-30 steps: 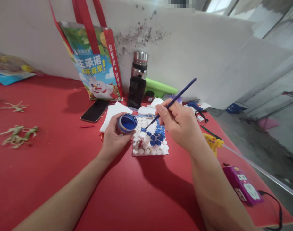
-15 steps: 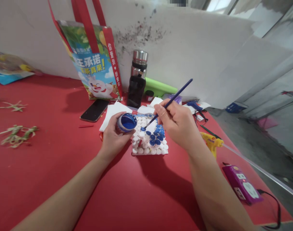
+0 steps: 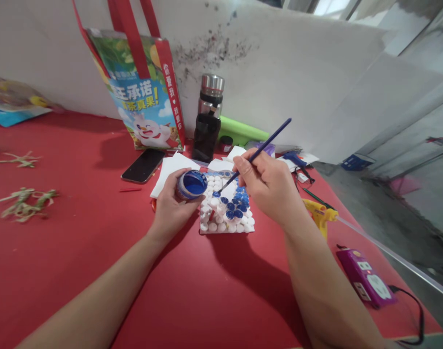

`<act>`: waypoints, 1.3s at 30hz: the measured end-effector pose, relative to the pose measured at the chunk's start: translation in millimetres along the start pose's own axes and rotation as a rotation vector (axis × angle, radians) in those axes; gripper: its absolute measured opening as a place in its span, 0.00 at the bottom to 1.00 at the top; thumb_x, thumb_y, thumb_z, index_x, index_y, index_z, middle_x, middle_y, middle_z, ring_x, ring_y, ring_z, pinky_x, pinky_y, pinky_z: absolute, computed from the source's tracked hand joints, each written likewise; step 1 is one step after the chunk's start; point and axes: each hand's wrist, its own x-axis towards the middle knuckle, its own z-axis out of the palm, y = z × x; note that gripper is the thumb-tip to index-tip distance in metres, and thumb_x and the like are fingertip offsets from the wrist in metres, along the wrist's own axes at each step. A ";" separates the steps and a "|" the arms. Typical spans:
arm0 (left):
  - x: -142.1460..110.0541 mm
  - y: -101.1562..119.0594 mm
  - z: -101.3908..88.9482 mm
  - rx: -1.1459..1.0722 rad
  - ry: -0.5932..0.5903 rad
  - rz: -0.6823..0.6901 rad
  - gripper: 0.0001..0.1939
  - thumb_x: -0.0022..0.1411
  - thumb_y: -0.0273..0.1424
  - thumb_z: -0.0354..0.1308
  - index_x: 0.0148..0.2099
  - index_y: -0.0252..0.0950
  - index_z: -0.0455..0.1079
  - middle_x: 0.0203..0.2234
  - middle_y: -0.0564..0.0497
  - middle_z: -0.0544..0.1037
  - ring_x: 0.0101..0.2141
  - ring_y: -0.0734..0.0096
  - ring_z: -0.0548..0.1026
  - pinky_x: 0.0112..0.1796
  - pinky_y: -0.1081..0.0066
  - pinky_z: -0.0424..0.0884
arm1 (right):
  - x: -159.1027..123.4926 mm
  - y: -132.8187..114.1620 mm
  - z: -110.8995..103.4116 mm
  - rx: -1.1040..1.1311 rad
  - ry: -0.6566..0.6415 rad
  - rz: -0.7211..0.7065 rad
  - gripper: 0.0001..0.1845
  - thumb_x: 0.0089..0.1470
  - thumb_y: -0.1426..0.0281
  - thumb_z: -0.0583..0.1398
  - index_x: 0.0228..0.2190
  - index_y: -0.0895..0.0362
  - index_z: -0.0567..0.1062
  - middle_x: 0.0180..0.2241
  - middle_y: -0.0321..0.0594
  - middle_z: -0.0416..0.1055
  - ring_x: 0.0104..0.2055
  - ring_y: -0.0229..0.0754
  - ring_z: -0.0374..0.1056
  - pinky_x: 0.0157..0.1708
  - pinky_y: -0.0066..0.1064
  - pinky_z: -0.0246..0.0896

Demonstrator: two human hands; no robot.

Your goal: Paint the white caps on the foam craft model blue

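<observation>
My left hand (image 3: 174, 206) is closed round a small clear jar of blue paint (image 3: 192, 185), tilted so its mouth faces me. In my right hand (image 3: 267, 186) is a slim dark blue paintbrush (image 3: 268, 140), pinched near its lower part. Its tip touches or nearly touches a blue-painted disc at the left of a rectangular piece (image 3: 227, 227) covered in small round discs. Many of these discs are white; those at the right and centre are blue. My right hand hides part of the piece's upper right side.
Behind stand a steel bottle (image 3: 211, 97), a printed bag (image 3: 145, 111) and a phone (image 3: 142, 166) lying flat. To the right lie a yellow glue gun (image 3: 320, 213) and a purple power strip (image 3: 367, 278). Woven straw pieces (image 3: 27, 203) are on the red table (image 3: 192, 295) at left.
The brush and my right hand have shifted slightly left, with the tip staying around the same disc. My left hand holds the jar almost still.
</observation>
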 end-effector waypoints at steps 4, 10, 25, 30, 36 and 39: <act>-0.3 -0.9 0.7 -0.013 0.004 -0.005 0.34 0.54 0.33 0.79 0.61 0.41 0.74 0.56 0.44 0.83 0.56 0.51 0.84 0.55 0.54 0.84 | 0.4 -0.7 -1.9 -0.005 -0.005 0.000 0.26 0.76 0.46 0.58 0.32 0.52 0.71 0.25 0.34 0.73 0.26 0.38 0.64 0.30 0.36 0.55; -0.2 -0.7 1.1 -0.026 0.007 -0.009 0.34 0.54 0.33 0.79 0.61 0.41 0.75 0.56 0.44 0.83 0.55 0.52 0.84 0.53 0.56 0.85 | 0.1 -0.7 -2.9 -0.023 -0.011 0.008 0.20 0.77 0.56 0.59 0.33 0.52 0.72 0.24 0.34 0.73 0.25 0.38 0.65 0.30 0.36 0.54; -0.1 0.2 1.0 -0.006 0.003 -0.001 0.34 0.54 0.32 0.78 0.61 0.39 0.75 0.56 0.43 0.83 0.55 0.52 0.84 0.56 0.55 0.83 | -1.7 -7.2 -0.5 0.065 -0.034 -0.003 0.24 0.77 0.49 0.58 0.35 0.53 0.73 0.24 0.33 0.72 0.25 0.36 0.64 0.30 0.34 0.58; -0.2 -0.2 1.1 -0.008 0.004 0.007 0.34 0.54 0.32 0.78 0.62 0.39 0.74 0.56 0.43 0.83 0.55 0.51 0.84 0.55 0.55 0.83 | -1.9 -6.0 0.3 0.055 -0.028 -0.005 0.19 0.78 0.55 0.59 0.35 0.53 0.73 0.25 0.33 0.72 0.25 0.36 0.64 0.30 0.34 0.57; 0.1 2.3 0.0 0.004 -0.006 0.006 0.33 0.55 0.32 0.78 0.62 0.39 0.74 0.56 0.43 0.83 0.56 0.52 0.83 0.55 0.56 0.84 | -2.1 -5.6 -0.2 0.065 -0.046 0.010 0.17 0.77 0.57 0.59 0.35 0.53 0.72 0.24 0.32 0.71 0.25 0.36 0.63 0.30 0.34 0.56; 0.2 1.7 0.2 0.002 -0.007 0.010 0.33 0.55 0.32 0.77 0.61 0.40 0.74 0.56 0.44 0.83 0.55 0.52 0.84 0.54 0.56 0.84 | -1.5 -6.0 -1.4 0.049 -0.042 0.009 0.17 0.77 0.58 0.59 0.35 0.53 0.72 0.24 0.33 0.71 0.25 0.36 0.63 0.30 0.35 0.56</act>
